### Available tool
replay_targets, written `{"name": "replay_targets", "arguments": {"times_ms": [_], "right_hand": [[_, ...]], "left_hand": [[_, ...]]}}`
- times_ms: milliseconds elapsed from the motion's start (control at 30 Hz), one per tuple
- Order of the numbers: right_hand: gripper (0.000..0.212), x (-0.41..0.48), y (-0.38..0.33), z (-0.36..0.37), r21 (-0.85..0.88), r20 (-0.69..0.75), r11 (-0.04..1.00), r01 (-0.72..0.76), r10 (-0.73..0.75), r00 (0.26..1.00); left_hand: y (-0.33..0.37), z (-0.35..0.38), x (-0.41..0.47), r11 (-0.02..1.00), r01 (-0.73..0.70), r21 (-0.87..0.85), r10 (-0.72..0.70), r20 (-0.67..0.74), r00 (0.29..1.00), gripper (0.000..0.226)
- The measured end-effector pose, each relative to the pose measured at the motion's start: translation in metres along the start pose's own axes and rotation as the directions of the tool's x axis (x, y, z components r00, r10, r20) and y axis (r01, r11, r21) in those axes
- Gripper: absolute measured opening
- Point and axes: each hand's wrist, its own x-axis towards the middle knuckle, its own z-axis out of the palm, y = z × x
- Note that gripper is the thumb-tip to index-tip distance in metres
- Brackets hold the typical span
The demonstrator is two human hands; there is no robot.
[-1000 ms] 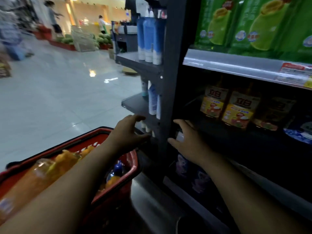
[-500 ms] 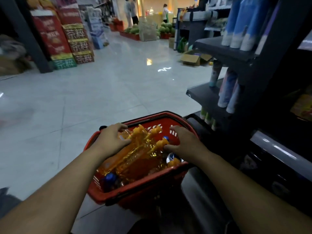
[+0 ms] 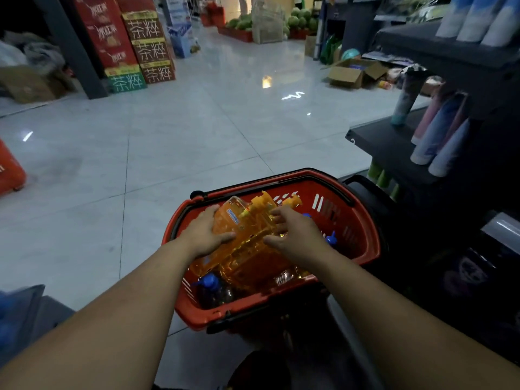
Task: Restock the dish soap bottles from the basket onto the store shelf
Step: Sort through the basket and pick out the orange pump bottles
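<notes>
Most of my feed is pale, glossy tiled floor (image 3: 197, 130), running back to a pile of green melons (image 3: 302, 19) at the far end. Next in size is the dark store shelf (image 3: 394, 147) along the right edge, with two of its boards jutting into view. Stacked cartons (image 3: 135, 43) in red, brown and green stand by a pillar at the back left. An open cardboard box (image 3: 349, 73) lies on the floor near the shelf's far end.

Low in the middle I see the red basket (image 3: 337, 209), just beside the shelf, its black handles lying along the rim. Across the top of its load lies the orange dish soap bottle (image 3: 247, 229), on its side and tilted, neck pointing away from the camera. More orange bottles lie under it, but I can't count them.

Both hands are on that top bottle. The left hand (image 3: 205, 235) grips its left flank, fingers curled over the far edge and thumb laid along the near side. The right hand (image 3: 298, 235) holds the right flank, fingers bent and spread near the neck, thumb pressed on the body.

Tubes (image 3: 439, 136) in pink, blue and white lean on the shelf's lower board. Smallest are two blue caps (image 3: 209, 282) poking up in the basket, one at the near left corner and one just right of the right hand.
</notes>
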Motion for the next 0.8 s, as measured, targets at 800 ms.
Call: {"name": "replay_targets", "arguments": {"times_ms": [800], "right_hand": [[0.073, -0.015, -0.03, -0.032, 0.694, 0.238, 0.704, -0.148, -0.032, 0.971]], "left_hand": [[0.102, -0.043, -0.07, 0.412, -0.163, -0.897, 0.075, -0.144, 0.987, 0.063]]}}
